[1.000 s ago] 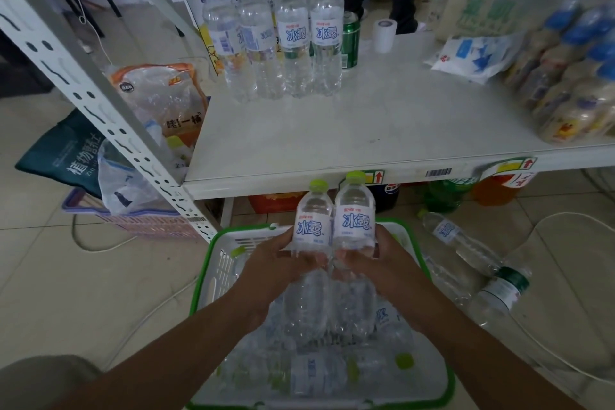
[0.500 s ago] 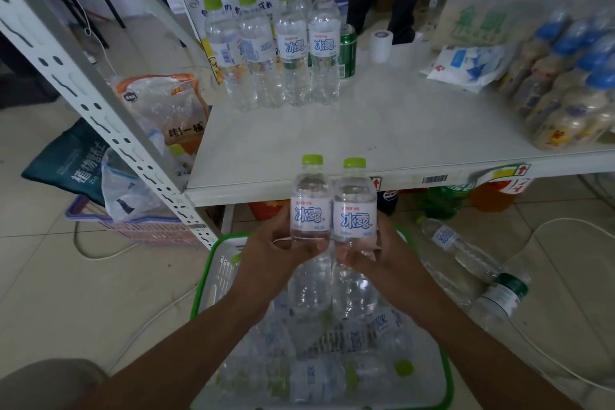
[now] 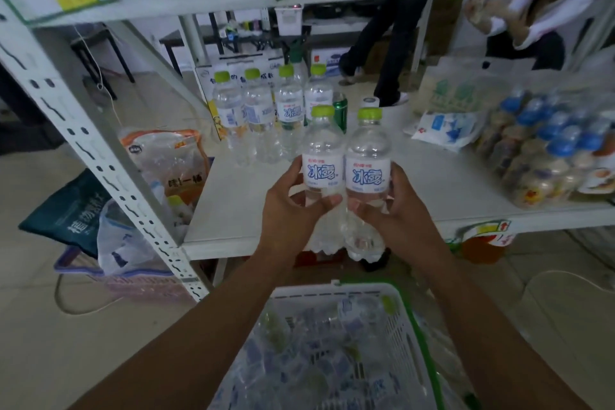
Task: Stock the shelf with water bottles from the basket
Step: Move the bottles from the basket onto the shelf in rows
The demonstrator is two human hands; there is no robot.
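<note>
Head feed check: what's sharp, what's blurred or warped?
Head view: labels on left bottle and right bottle sharp; basket below soft and blurry; blue-capped bottles at right smeared; shelf post bowed by the wide lens; lighting flat, dim.

Left arm: the bare left forearm (image 3: 186, 353) runs up from the lower left edge towards the centre, wrist straight.
Left hand: the left hand (image 3: 289, 213) curls round the lower half of the left bottle (image 3: 322, 156), with the thumb across the front below the label and the fingers round the far side.
Right arm: the bare right forearm (image 3: 492, 336) comes in from the lower right edge, angled towards the other.
Right hand: the right hand (image 3: 399, 213) grips the right bottle (image 3: 367, 160) in a mirrored hold, thumb in front.
Together: both hands sit at the same height with the thumbs nearly meeting. Each holds its bottle upright, and the two bottles touch side by side.
</note>
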